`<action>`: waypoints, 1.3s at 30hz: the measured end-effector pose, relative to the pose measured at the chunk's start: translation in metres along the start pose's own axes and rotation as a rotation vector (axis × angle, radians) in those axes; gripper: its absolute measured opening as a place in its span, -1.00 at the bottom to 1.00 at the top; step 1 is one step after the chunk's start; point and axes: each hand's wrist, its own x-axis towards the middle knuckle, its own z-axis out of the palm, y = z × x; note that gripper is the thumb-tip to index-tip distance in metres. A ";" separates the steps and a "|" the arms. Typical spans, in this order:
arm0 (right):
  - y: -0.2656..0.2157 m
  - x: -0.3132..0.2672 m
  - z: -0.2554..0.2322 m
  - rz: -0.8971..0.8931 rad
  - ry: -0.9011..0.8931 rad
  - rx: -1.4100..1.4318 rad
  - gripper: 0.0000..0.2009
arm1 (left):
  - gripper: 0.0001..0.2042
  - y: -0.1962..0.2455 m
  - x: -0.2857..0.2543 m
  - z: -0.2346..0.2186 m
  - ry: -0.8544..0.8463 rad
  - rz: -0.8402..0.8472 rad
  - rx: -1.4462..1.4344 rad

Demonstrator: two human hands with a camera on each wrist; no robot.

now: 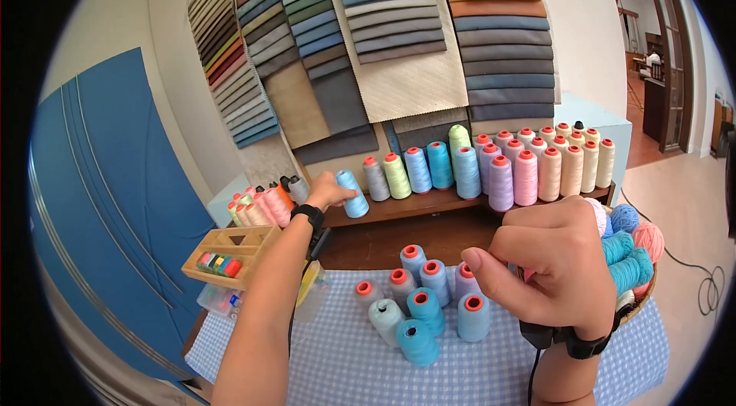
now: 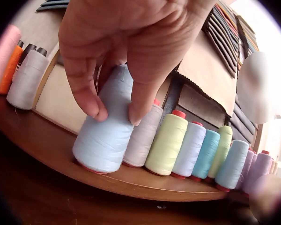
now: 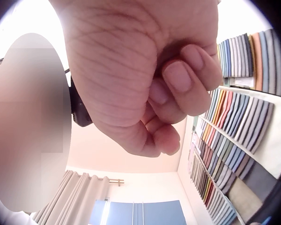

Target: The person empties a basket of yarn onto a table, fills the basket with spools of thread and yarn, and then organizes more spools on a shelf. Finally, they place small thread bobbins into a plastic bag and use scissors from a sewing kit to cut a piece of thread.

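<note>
The left hand [image 1: 330,190] is pinching 1 blue spool [image 1: 354,200] at the far shelf [image 1: 429,205]. The right hand [image 1: 560,268] is making an empty fist.

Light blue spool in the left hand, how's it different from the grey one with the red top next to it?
The light blue spool is pinched by the left hand; the grey spool stands untouched. One is wound in light blue, the other in grey. Both are tapered thread spools showing red at the base.
</note>
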 end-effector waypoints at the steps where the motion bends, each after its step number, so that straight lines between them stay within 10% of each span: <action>1: 0.000 0.000 0.001 0.004 0.003 0.002 -0.69 | -0.67 0.003 -0.003 0.001 -0.002 0.000 -0.003; 27: 0.002 0.003 0.009 0.047 0.058 0.013 -0.70 | -0.65 -0.009 0.040 0.025 0.071 -0.099 -0.005; 29: 0.007 0.002 0.005 -0.267 0.044 0.123 -0.69 | -0.65 -0.009 0.041 0.026 0.078 -0.101 -0.007; 39: -0.018 -0.028 -0.005 -0.101 0.158 0.973 -0.73 | -0.70 -0.010 0.041 0.024 0.042 -0.109 -0.150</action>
